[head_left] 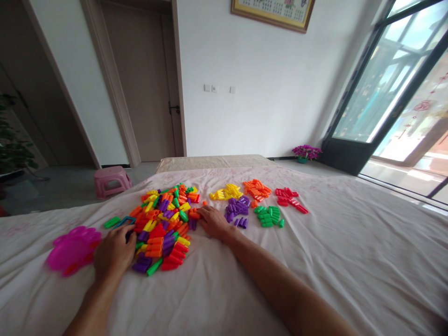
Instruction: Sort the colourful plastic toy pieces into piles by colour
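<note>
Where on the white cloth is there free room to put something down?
The cloth is bare right of the red group, and on the near side of the mixed pile, between left forearm and right forearm. It is crowded between left hand and right hand, where the pile lies.

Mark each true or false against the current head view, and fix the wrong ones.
1. The right hand is at the mixed pile's right edge. True.
2. The yellow group is nearer the camera than the purple group. False: it is farther.
3. The red group is the rightmost single-colour group. True.
4. The magenta dish is right of the mixed pile. False: it is left.
5. The pink stool is on the floor. True.
</note>
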Demonstrator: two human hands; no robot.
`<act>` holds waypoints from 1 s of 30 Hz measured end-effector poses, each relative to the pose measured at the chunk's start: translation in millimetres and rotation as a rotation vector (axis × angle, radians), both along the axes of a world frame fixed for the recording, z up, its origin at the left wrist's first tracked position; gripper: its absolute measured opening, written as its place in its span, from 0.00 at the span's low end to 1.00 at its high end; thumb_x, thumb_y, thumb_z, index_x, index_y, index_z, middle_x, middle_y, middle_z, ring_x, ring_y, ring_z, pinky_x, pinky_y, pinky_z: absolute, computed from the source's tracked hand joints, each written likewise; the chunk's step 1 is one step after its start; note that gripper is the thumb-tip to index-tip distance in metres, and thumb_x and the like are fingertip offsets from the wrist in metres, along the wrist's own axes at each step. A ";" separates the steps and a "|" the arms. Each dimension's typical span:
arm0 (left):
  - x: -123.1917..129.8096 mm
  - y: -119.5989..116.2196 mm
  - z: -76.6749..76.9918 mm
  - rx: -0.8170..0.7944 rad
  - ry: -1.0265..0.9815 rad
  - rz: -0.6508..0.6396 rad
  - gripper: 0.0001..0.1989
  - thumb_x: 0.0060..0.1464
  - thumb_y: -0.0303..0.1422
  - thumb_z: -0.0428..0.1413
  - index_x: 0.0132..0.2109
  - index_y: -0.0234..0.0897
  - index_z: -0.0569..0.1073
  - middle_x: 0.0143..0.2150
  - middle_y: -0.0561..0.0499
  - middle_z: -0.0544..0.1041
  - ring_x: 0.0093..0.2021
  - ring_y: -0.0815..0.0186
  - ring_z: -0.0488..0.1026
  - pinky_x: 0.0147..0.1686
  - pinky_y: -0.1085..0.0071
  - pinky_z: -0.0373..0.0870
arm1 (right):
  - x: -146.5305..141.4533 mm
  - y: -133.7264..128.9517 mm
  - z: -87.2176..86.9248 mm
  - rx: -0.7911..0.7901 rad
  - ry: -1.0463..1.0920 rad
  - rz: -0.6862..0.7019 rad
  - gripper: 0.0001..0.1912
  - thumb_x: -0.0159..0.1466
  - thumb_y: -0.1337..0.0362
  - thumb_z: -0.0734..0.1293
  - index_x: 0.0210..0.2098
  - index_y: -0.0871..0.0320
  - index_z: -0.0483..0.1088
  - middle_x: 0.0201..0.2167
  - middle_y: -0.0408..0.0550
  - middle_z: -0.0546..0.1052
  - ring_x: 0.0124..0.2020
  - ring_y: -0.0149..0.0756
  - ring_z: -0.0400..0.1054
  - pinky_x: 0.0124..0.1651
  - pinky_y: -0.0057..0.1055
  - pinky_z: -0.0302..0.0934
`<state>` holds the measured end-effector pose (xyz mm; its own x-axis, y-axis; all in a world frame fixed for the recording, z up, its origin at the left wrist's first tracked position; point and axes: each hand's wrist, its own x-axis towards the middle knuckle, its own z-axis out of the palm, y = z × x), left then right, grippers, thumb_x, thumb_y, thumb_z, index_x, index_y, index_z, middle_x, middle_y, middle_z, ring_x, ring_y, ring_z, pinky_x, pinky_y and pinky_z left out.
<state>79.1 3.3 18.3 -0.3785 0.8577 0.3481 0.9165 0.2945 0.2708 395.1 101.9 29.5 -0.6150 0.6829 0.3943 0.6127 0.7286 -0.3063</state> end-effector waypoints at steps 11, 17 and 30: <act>-0.8 0.9 -1.1 0.033 0.003 -0.012 0.23 0.62 0.41 0.44 0.52 0.37 0.77 0.53 0.40 0.77 0.51 0.51 0.74 0.48 0.58 0.69 | 0.2 -0.3 -0.4 -0.013 0.023 0.006 0.14 0.65 0.70 0.64 0.49 0.56 0.71 0.47 0.50 0.75 0.48 0.37 0.69 0.54 0.32 0.60; 1.0 2.7 -1.5 0.039 -0.008 -0.011 0.22 0.62 0.40 0.44 0.52 0.37 0.77 0.53 0.40 0.77 0.51 0.51 0.74 0.49 0.57 0.69 | -1.0 -1.5 0.3 -0.008 0.031 0.010 0.15 0.65 0.72 0.63 0.50 0.56 0.71 0.47 0.50 0.75 0.48 0.37 0.69 0.54 0.32 0.60; -7.0 6.2 -8.0 0.055 0.001 -0.018 0.20 0.61 0.39 0.45 0.49 0.38 0.78 0.50 0.41 0.79 0.48 0.53 0.75 0.48 0.59 0.68 | 3.2 2.9 0.8 -0.018 0.074 -0.117 0.09 0.67 0.70 0.62 0.41 0.57 0.74 0.40 0.49 0.78 0.41 0.36 0.71 0.47 0.29 0.60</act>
